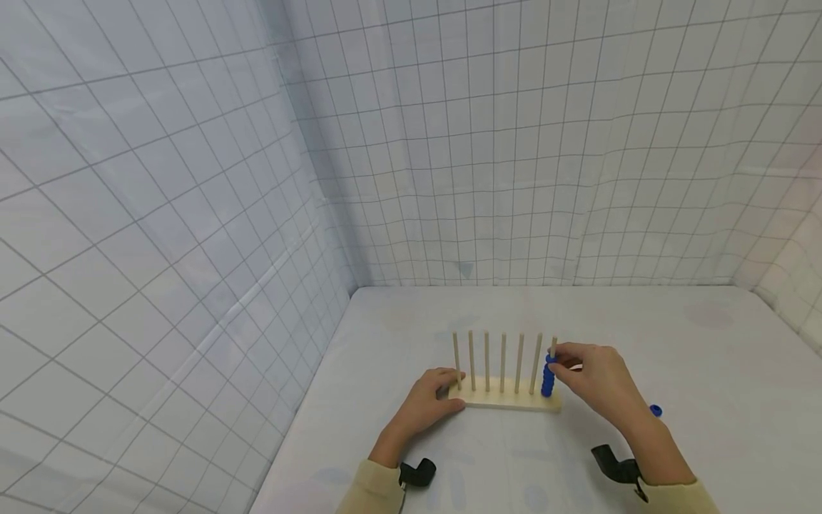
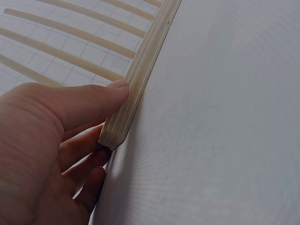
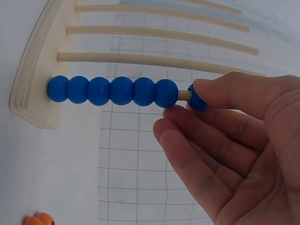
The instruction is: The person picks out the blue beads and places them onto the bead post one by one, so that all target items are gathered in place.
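A wooden peg board [image 1: 507, 402] with a row of several upright pegs stands on the table. My left hand [image 1: 425, 403] grips its left end, thumb on the front edge and fingers round the end and behind. On the rightmost peg sits a stack of several blue beads [image 3: 122, 91], pressed together down to the base. Above the stack, my right hand [image 1: 600, 378] pinches another blue bead [image 3: 197, 101] between thumb and finger. The peg passes into that bead, and a short gap of bare wood shows below it. The other pegs carry no beads.
To the right of the board, a loose blue bead [image 1: 655, 410] lies on the white table [image 1: 501, 464]. Orange beads [image 3: 37, 220] show at the lower edge of the right wrist view. White gridded curtains [image 1: 501, 178] hang behind and at both sides.
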Motion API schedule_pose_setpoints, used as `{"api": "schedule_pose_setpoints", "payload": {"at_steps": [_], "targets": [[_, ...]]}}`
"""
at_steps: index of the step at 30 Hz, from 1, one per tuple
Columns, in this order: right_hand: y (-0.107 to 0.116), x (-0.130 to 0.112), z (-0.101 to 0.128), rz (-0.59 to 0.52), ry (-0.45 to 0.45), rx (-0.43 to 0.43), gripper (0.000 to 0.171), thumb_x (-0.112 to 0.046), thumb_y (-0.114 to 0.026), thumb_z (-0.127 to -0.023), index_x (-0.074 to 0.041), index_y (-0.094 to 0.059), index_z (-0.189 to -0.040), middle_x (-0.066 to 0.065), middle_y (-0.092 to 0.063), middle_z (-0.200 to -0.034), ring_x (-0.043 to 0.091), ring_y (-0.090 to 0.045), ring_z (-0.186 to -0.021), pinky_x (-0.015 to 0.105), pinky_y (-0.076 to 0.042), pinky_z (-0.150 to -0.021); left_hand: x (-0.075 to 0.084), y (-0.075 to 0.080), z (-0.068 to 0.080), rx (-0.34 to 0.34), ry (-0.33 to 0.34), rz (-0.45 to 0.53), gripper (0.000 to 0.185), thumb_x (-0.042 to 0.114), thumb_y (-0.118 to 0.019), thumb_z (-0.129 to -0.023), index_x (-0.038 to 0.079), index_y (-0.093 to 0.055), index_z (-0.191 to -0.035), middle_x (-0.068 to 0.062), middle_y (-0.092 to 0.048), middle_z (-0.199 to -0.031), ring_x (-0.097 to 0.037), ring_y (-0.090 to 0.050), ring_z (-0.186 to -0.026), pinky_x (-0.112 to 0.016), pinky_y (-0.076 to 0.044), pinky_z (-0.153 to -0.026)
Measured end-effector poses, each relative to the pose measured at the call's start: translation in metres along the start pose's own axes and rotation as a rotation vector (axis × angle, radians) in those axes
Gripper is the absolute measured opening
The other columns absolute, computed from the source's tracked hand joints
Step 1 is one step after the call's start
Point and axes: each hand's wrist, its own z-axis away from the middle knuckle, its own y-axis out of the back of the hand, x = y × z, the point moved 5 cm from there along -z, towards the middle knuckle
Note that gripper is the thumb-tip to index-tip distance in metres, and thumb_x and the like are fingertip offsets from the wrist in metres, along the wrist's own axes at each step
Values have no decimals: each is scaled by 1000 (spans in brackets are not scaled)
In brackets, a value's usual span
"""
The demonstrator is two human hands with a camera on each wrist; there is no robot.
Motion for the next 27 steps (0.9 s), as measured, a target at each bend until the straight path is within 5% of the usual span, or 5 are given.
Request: {"api": "schedule_pose_setpoints", "payload": {"at_steps": [27], "targets": [[-1, 2, 2, 54, 25, -14, 32, -16, -78, -89, -3, -72, -117, 7, -74, -101, 28, -71, -90, 44, -59, -72, 2, 1, 1, 3, -14, 3, 49, 32, -76, -90, 18, -66, -135, 2, -60, -136, -23, -49, -130, -47, -39, -109]]}}
